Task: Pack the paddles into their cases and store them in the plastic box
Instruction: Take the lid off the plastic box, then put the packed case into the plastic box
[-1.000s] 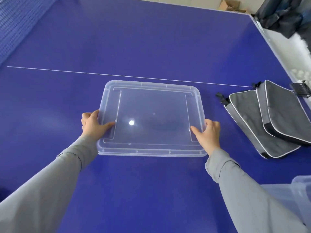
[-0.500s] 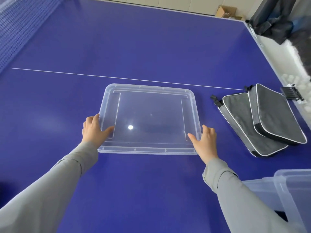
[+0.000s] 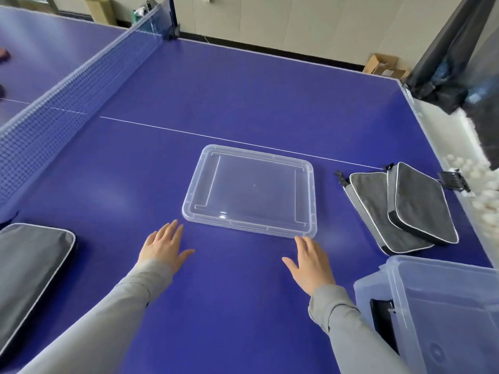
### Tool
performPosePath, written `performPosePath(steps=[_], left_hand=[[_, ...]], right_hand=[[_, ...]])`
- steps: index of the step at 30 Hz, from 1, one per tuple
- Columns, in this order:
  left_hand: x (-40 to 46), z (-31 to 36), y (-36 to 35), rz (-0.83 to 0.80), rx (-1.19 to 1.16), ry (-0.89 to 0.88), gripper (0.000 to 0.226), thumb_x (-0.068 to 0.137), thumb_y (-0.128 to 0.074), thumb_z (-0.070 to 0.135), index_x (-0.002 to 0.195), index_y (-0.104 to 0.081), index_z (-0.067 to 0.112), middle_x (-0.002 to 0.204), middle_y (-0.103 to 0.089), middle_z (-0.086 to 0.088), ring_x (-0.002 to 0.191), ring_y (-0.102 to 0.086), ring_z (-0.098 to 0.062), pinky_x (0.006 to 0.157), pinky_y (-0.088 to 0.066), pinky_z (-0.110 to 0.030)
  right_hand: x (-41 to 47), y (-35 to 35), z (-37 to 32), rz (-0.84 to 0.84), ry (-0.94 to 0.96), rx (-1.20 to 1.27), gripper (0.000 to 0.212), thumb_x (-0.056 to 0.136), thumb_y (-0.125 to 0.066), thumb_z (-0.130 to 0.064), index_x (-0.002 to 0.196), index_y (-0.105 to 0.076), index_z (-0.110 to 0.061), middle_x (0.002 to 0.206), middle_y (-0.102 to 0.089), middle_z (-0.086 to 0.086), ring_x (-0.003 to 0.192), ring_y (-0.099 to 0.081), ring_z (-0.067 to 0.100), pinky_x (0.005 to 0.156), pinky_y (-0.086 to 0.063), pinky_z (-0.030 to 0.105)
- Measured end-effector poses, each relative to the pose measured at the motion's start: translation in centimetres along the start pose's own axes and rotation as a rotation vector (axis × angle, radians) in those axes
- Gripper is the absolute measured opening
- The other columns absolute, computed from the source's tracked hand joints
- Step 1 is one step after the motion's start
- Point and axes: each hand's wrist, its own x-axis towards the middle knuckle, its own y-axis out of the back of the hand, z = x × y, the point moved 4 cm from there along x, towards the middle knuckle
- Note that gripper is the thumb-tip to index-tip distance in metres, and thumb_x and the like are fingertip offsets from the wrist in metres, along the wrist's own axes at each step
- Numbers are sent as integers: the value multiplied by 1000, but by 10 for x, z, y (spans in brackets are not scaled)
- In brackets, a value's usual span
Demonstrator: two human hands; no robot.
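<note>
A clear plastic lid [image 3: 251, 190] lies flat on the blue table-tennis table. My left hand [image 3: 163, 245] hovers open just short of its near left corner, touching nothing. My right hand [image 3: 310, 261] is open too, fingertips close to the lid's near right corner. Two grey paddle cases [image 3: 405, 209] lie overlapping at the right. The clear plastic box [image 3: 437, 314] stands at the lower right with a dark item inside. A third grey case [image 3: 29, 273] lies at the lower left edge. No bare paddle is in sight.
The net [image 3: 70, 101] crosses the table at the left. Beyond the right table edge sits a white bin of balls [image 3: 483, 193] with a black clip [image 3: 453, 180] on the edge. Dark bags [image 3: 453, 63] hang at the far right.
Both hands have let go of the lid and drawn back toward me. The view has pulled back, so the box, the left case and the net now show.
</note>
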Motion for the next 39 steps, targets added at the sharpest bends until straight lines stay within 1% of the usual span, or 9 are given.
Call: performPosePath(steps=[4,8,14,18,21,26,30,36,39], left_hand=[[-58,-18,-12,-20,5,88,75,93,-27,62,151,-3,19,160,1,5,147,-3,-13,119,-8,-32],[-115,-38,-33,-44,-68,203,76,92,-25,63,151,-2,20,160,1,5,147,-1,-13,119,-7,-34],[-179,-96,-49,42,-233,356,80,90,-26,67,150,6,26,159,7,7,147,0,-12,119,-6,-34],[-198,-166,-45,225,-323,440,78,89,-41,60,151,-12,23,159,-8,4,146,-10,-17,117,-14,-35],[-201,-227,-51,271,-390,492,77,88,-48,56,150,-21,19,158,-17,-1,145,-15,-22,116,-18,-39],[-182,-331,-62,225,-479,544,79,86,-45,62,149,-20,21,157,-19,0,143,-17,-22,113,-20,-42],[-163,-386,-73,114,-565,547,85,82,-45,69,148,-21,22,153,-25,0,139,-24,-25,109,-26,-44],[-123,-418,-84,-82,-936,549,86,77,-63,60,144,-31,18,141,-40,-7,130,-39,-27,109,-33,-44],[-107,-420,-88,-144,-995,533,79,75,-66,58,137,-42,15,134,-43,-8,122,-46,-27,106,-36,-42]], right_hand=[[-32,-3,-27,-76,112,-43,67,96,-38,-51,148,-22,-12,151,-28,5,140,-24,21,112,-26,34],[-64,-9,-48,-107,192,-71,69,95,-38,-53,148,-20,-14,152,-27,4,141,-24,20,113,-27,34],[-96,-29,-96,-209,221,-53,71,94,-38,-56,149,-17,-16,154,-24,2,142,-21,18,112,-28,33],[-102,-40,-147,-227,262,-61,70,94,-39,-56,149,-18,-17,154,-25,1,142,-22,19,112,-28,33],[-104,-50,-190,-234,225,-47,71,93,-39,-56,149,-18,-17,153,-25,1,142,-21,19,112,-27,33],[-102,-74,-298,-270,127,84,72,93,-41,-56,148,-18,-16,152,-27,2,141,-22,20,109,-29,36],[-102,-93,-387,-283,58,249,70,92,-45,-55,146,-24,-15,150,-31,2,139,-25,21,108,-29,38],[-96,-111,-475,-297,1,390,71,90,-47,-56,145,-30,-12,148,-34,4,138,-26,22,108,-27,38],[-88,-120,-494,-325,-77,464,69,89,-50,-55,139,-38,-9,140,-40,8,134,-31,26,109,-30,39]])
